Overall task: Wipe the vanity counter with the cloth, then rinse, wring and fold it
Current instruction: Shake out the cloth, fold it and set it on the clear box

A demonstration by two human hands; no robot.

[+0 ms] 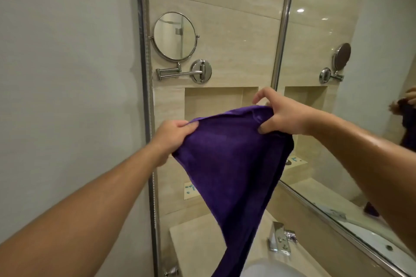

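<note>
Above the sink [265, 269], the left hand [173, 137] and right hand [279, 117] are each pinching a top corner of the purple cloth [234, 164], spreading it in the air. Folding is probably beginning; wiping appears finished. Beige counter [191, 238], faucet [281, 240], round mirror [174, 36] and wall mirror [360, 96] are surrounding it.

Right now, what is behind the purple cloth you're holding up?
Behind the cloth held by the left hand and right hand: part of the wall niche and beige counter. Its hanging tail hides part of the white basin.
</note>
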